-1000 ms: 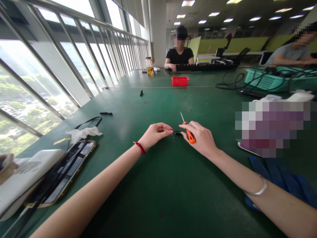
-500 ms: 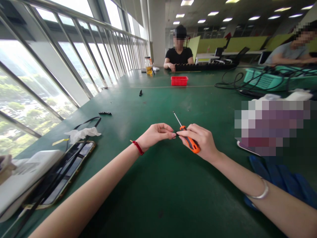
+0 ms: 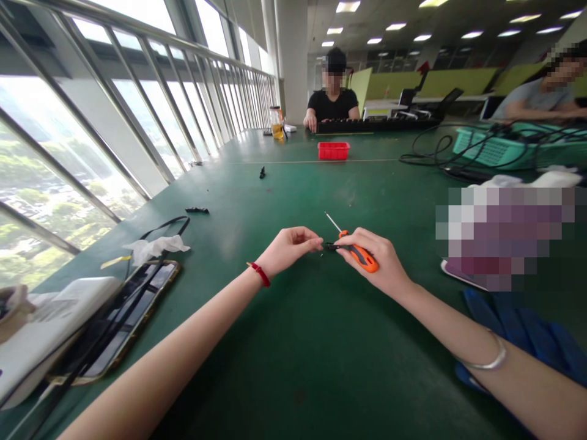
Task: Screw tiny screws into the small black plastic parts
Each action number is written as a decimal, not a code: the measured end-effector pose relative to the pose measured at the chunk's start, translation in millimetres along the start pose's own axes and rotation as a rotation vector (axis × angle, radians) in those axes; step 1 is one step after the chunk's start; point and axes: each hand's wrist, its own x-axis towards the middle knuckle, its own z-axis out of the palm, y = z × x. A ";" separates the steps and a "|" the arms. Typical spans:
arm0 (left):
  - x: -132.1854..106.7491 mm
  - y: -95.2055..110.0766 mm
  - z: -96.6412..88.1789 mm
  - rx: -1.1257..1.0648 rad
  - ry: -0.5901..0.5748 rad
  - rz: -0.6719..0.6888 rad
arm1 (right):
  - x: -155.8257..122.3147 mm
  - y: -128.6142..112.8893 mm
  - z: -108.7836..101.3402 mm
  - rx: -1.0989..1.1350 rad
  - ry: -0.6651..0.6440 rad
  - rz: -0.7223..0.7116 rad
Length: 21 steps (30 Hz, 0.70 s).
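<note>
An orange and black screwdriver [image 3: 364, 257] lies across the palm of my right hand [image 3: 383, 260], its metal shaft pointing up and away from me. Between that hand's thumb and forefinger a small black part [image 3: 331, 246] sticks out to the left. My left hand [image 3: 296, 249] is beside the part, thumb and fingertips pressed together, with a narrow gap to it. Whatever those left fingertips hold, if anything, is too small to make out. A tiny pale speck [image 3: 321, 255] shows just under them. Both hands are above the green table [image 3: 275, 342].
Small black pieces [image 3: 197, 211] lie to the left, near a phone [image 3: 132, 321] with cables over it. A red bin [image 3: 334, 151] stands farther back. To the right are a blue glove [image 3: 527, 336] and a green basket [image 3: 486, 146] of cables. A co-worker [image 3: 334, 101] sits opposite.
My right hand has moved slightly right with the screwdriver and the black part. The left fingertips have come apart from the part, so more of it shows.
</note>
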 end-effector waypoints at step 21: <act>-7.1 -9.7 15.8 0.973 0.081 0.425 | 0.1 15.0 -1.2 -0.165 0.075 0.218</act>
